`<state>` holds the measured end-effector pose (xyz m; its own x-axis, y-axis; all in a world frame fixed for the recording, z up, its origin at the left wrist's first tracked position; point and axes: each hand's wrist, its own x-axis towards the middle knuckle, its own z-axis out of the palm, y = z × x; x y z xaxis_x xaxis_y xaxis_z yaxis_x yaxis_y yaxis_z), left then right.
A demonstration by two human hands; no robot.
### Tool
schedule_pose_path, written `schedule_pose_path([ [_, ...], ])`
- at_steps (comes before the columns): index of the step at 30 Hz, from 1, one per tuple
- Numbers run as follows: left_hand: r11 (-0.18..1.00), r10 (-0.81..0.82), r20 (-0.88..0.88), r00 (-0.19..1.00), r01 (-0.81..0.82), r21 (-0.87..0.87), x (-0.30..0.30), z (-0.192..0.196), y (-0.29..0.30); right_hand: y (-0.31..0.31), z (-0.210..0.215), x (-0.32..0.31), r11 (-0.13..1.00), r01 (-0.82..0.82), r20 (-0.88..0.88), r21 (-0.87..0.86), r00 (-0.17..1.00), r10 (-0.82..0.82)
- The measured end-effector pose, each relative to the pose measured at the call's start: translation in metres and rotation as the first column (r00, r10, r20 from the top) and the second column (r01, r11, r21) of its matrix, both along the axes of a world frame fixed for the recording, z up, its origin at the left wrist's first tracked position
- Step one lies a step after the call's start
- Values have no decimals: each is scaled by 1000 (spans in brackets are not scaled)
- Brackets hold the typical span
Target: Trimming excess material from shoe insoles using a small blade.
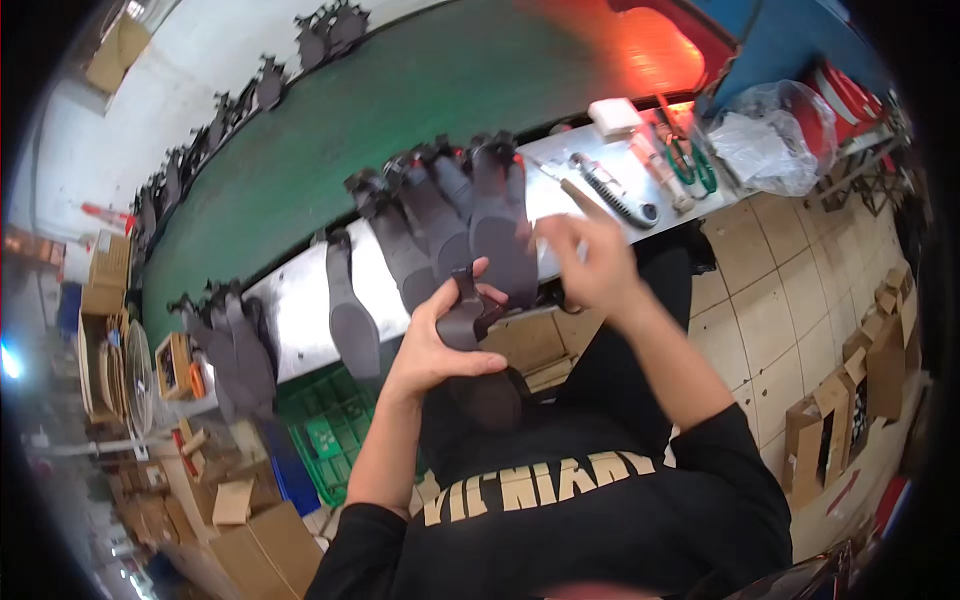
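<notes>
My left hand [440,335] grips a dark grey shoe upper on its last [466,312], held up in front of my chest. My right hand [590,262] hovers just to the right of it, fingers partly curled and blurred, index finger raised; I cannot see anything in it. Just beyond both hands, several similar dark grey shoe uppers [470,215] lie in a row on the metal bench edge [300,320].
A green conveyor belt [330,140] runs behind the bench with more dark shoe parts along its far edge. Tools, a white block [614,114], scissors [690,160] and a plastic bag [775,140] sit at the right. Cardboard boxes [850,400] stand on the tiled floor; green crates [325,440] under the bench.
</notes>
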<state>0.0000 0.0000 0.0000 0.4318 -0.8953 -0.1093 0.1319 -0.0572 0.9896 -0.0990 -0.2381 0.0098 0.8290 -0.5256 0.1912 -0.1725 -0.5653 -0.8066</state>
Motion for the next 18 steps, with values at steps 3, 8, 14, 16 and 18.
schedule_pose_path([
  [3,996,38,183,982,-51,71,-8,10,6,-38,-49,24,803,118,101,-585,992,-73],
  [8,983,-22,453,891,-64,173,-1,11,41,-39,-86,60,677,22,-90,-736,987,-130],
  [14,946,-60,654,754,-165,277,-9,-12,62,-31,-53,26,836,216,116,-504,976,-182],
  [16,953,-8,536,844,-156,261,-17,-23,67,-3,-16,-7,995,78,163,-61,984,-67],
  [18,958,37,138,990,-74,276,-30,-27,64,37,-6,-39,906,-162,141,390,983,115],
])
